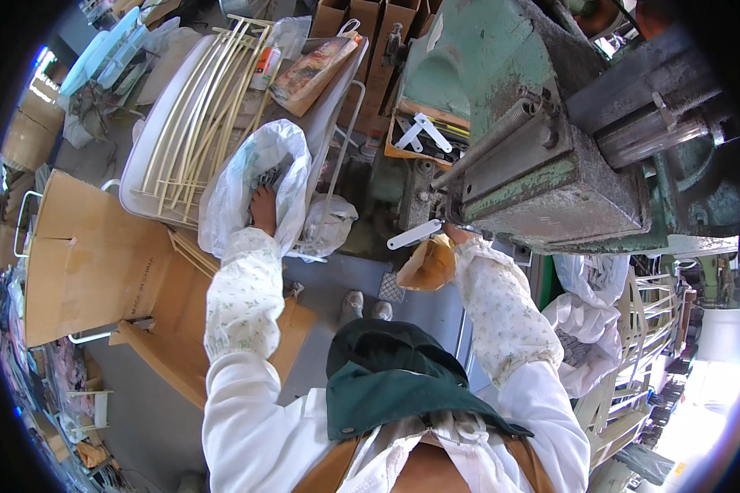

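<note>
My left hand (263, 210) reaches into an open white plastic bag (292, 148), its fingers apart over a heap of small grey metal parts (265, 176). At the front of the green machine, my right hand (459, 235) is closed at the end of a flat white metal strip (415, 234) with rounded ends and holes. The strip points left, away from the machine; a dark part of the machine hides some of the fingers. Just below the strip sits a yellow-brown pouch-like piece (427, 264).
The worn green press (518, 156) fills the upper right. More white strips (423, 131) lie in a box beside it. Cream wire racks (197, 115) rest on a tray at left, above an open cardboard box (99, 255). Bags of parts (588, 329) stand at right.
</note>
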The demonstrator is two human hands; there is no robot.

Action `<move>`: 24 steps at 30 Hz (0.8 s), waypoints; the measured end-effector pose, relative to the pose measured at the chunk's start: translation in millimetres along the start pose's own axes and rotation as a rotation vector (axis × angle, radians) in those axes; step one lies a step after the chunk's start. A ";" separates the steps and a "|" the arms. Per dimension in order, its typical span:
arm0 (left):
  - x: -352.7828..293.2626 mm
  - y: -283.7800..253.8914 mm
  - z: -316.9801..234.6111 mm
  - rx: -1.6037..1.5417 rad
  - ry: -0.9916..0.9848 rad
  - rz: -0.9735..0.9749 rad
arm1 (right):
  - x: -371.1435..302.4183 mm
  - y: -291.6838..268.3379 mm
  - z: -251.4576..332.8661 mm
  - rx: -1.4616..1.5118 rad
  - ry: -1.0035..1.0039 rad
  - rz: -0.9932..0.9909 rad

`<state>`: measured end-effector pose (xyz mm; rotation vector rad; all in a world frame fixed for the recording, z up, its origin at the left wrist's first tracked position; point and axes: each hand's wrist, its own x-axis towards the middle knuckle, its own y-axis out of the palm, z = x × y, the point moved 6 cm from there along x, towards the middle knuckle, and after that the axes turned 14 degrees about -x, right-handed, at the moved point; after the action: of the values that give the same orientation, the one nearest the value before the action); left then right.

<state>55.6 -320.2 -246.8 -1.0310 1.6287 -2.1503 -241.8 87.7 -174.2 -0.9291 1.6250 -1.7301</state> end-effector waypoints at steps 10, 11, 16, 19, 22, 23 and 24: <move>10.9 -101.3 19.0 -0.882 -0.313 0.123 | -4.1 -1.9 -18.8 -0.011 0.049 0.001; 8.7 -110.0 18.4 -1.020 -0.461 0.138 | -4.5 -2.1 -19.5 -0.010 0.053 0.002; 8.4 -156.2 -6.3 -2.107 -0.753 0.116 | -4.2 -6.3 -19.1 -0.006 0.064 -0.006; -0.9 -179.8 -32.8 -2.281 -0.774 0.258 | -0.8 -6.7 -16.5 0.009 0.072 -0.019; -10.2 -200.8 -74.3 -2.353 -0.758 0.421 | 2.5 -8.8 -18.0 0.024 0.089 -0.037; -11.7 -202.2 -88.0 -2.359 -0.746 0.470 | 2.2 -9.3 -22.0 0.026 0.104 -0.042; -15.1 -204.7 -103.1 -2.364 -0.736 0.514 | 4.0 -10.8 -22.5 0.037 0.104 -0.049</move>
<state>40.8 -165.4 -77.8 -0.9802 2.6683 1.2362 -261.9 98.7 -163.4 -0.8816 1.6425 -1.8639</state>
